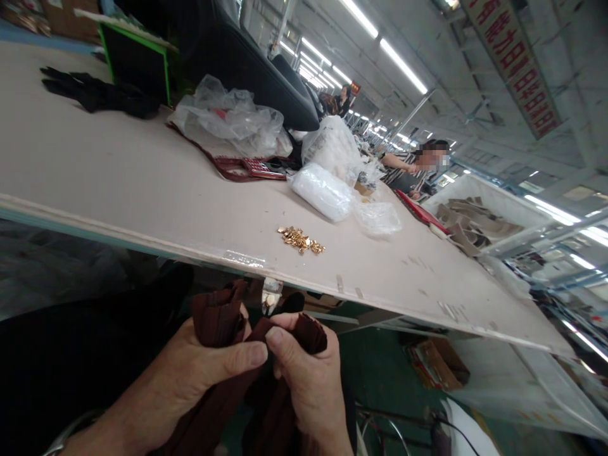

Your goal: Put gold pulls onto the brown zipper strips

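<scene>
Dark brown strips, stacked in a bundle (216, 320), are gripped in my left hand (204, 364), its thumb pressed along one strip. My right hand (308, 373) is closed around more brown strips (311, 332), thumb and forefinger pinching the strip that runs between both hands. The lower ends hang down below the hands. Just beyond the fingertips, a small metal clamp-like piece (271, 294) sits at the table's edge. A small pile of gold-coloured metal pieces (301, 240) lies on the table, ahead of my hands.
On the table (142, 183) lie clear plastic bags (327, 190), a calculator (263, 168) and black gloves (95, 92). A dark padded object (247, 69) stands behind. Another person (413, 168) is across, near a white bin (494, 202) of brownish strips. A cardboard box (439, 361) sits below.
</scene>
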### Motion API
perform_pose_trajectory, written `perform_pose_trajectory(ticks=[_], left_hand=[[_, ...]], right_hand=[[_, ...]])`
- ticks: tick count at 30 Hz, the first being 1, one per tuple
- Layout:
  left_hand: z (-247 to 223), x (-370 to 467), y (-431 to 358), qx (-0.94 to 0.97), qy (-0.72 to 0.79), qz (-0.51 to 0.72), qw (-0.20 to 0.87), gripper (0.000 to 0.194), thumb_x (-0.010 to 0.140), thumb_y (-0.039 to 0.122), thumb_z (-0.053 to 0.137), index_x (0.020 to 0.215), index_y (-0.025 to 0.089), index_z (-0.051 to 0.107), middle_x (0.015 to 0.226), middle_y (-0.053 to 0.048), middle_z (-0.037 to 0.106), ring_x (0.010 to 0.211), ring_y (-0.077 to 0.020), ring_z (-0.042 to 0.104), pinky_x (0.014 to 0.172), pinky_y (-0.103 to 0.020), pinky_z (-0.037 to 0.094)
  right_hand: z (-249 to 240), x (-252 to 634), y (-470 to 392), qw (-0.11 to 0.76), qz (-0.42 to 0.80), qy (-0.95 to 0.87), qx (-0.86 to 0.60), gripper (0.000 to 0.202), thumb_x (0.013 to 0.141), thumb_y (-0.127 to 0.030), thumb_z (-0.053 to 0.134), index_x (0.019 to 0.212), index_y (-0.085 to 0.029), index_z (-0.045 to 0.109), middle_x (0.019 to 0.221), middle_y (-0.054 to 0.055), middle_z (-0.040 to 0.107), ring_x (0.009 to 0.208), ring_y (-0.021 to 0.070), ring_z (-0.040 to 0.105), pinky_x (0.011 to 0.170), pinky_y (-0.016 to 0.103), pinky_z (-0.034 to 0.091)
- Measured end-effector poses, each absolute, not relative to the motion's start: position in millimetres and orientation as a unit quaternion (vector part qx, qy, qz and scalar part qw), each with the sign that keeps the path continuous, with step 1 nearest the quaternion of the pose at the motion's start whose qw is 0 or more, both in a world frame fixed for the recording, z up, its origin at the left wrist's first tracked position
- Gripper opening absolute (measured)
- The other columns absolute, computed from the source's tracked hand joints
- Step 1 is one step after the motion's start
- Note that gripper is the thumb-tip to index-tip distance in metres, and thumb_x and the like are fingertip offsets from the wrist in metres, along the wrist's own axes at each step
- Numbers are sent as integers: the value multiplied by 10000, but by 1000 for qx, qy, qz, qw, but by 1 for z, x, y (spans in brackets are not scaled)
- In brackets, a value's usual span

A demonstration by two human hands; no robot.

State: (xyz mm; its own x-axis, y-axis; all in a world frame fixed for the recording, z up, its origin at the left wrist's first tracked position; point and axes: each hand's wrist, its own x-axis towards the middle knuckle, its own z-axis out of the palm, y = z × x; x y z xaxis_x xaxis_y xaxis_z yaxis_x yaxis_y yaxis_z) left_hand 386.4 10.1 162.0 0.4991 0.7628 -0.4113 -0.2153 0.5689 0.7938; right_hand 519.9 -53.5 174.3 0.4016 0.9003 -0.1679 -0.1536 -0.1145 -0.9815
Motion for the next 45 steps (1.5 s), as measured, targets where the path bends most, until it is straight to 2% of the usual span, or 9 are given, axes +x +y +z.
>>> perform_pose_trajectory(ticks=[5, 9, 15, 20, 26, 30, 34, 40, 45], left_hand=[[155, 385, 12, 394, 390, 302, 776, 380, 584, 394, 881, 808, 224, 625, 522, 106, 497, 468, -80, 421, 455, -187, 351], [154, 387, 10, 414, 369, 283, 783, 341, 725, 500, 776, 775, 194, 634, 504, 84, 479, 474, -75, 399, 468, -187, 336], [150, 387, 8, 268, 343, 288, 853, 320, 679, 423, 829, 698, 181, 621, 467, 79, 441, 428, -54, 326, 421, -171, 287], [146, 389, 7, 293, 345, 275, 849, 354, 660, 420, 852, 660, 163, 608, 452, 72, 447, 425, -52, 349, 410, -164, 293], [150, 388, 9, 263, 349, 276, 856, 338, 663, 423, 852, 718, 138, 678, 437, 76, 436, 417, -46, 338, 400, -154, 303], [155, 388, 15, 238, 306, 263, 883, 300, 681, 398, 838, 693, 132, 701, 454, 61, 456, 415, -44, 366, 422, -161, 339], [158, 389, 24, 268, 315, 265, 871, 299, 659, 385, 834, 606, 138, 674, 461, 47, 476, 394, -36, 339, 381, -148, 291], [161, 392, 27, 277, 351, 243, 861, 302, 625, 363, 816, 546, 150, 616, 429, 46, 444, 407, -66, 370, 423, -186, 324], [163, 394, 29, 299, 353, 246, 852, 260, 633, 368, 799, 612, 141, 673, 458, 36, 470, 413, -63, 359, 413, -181, 283]], right_hand=[[181, 519, -55, 571, 375, -387, -618, 97, 764, -260, 728, 744, -166, 740, 598, -24, 596, 537, 89, 474, 524, 204, 406], [178, 520, -59, 545, 309, -450, -637, 95, 833, -252, 686, 790, -176, 723, 693, -1, 650, 630, 122, 565, 569, 211, 443], [169, 518, -63, 551, 177, -605, -547, 125, 864, -108, 616, 896, -208, 683, 799, 4, 671, 693, 122, 624, 633, 215, 468], [168, 513, -58, 611, 271, -449, -593, 22, 843, -204, 681, 863, -198, 688, 743, -10, 654, 651, 118, 584, 596, 210, 465], [162, 509, -54, 642, 439, -294, -556, 252, 732, -319, 803, 700, -168, 604, 632, -39, 537, 554, 76, 446, 511, 186, 388], [161, 510, -52, 650, 509, -199, -529, 303, 757, -432, 758, 752, -156, 635, 653, -17, 592, 418, 30, 358, 374, 153, 287], [169, 510, -46, 650, 523, -178, -523, 302, 725, -380, 747, 669, -161, 547, 559, -68, 526, 352, -7, 239, 328, 126, 210], [174, 507, -38, 653, 536, -147, -515, 277, 683, -300, 752, 674, -171, 507, 549, -71, 510, 411, 14, 302, 345, 105, 160], [176, 506, -36, 659, 545, -140, -498, 254, 676, -274, 742, 658, -171, 511, 552, -59, 529, 432, 25, 332, 358, 110, 142]])
